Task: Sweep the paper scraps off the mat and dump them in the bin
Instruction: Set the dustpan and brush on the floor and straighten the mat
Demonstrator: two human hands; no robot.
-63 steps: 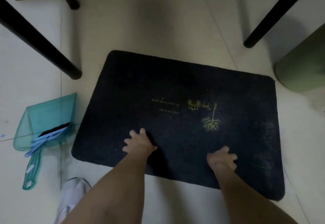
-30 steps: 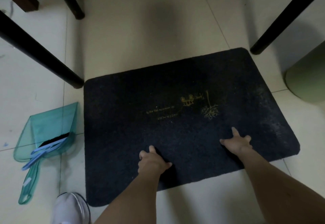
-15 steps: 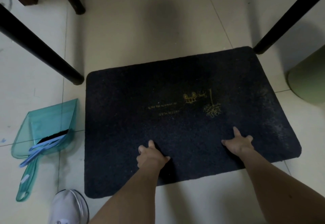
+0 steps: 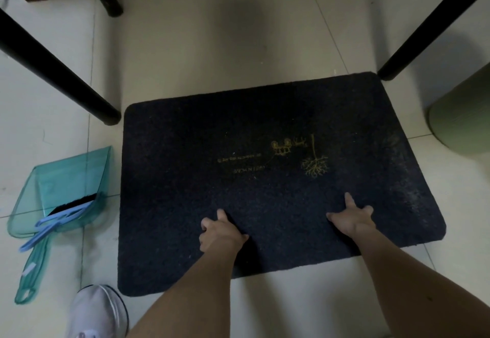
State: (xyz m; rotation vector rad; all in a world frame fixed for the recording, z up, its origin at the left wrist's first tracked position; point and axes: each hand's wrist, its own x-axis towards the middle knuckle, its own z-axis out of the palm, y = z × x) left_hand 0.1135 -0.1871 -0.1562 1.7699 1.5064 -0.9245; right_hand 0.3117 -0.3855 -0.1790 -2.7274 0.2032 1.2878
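Note:
A dark mat (image 4: 201,178) with a small gold print lies flat on the pale tiled floor. Both my hands press on its near half with fingers spread: my left hand (image 4: 220,231) near the middle, my right hand (image 4: 351,218) further right. No paper scraps show on the mat. A teal see-through dustpan (image 4: 66,189) lies on the floor left of the mat, with a blue-handled brush (image 4: 57,221) resting in it. A green bin (image 4: 464,117) stands at the right edge, beyond the mat's far right corner.
Black furniture legs stand around the mat: one at its far left corner (image 4: 107,115), one at its far right corner (image 4: 389,72), others further back (image 4: 112,8). My white shoe (image 4: 98,313) is on the floor by the mat's near left corner.
Two seconds ago the mat lay skewed; my hands have turned it so its left side now runs toward me. Since half a second ago nothing much has moved.

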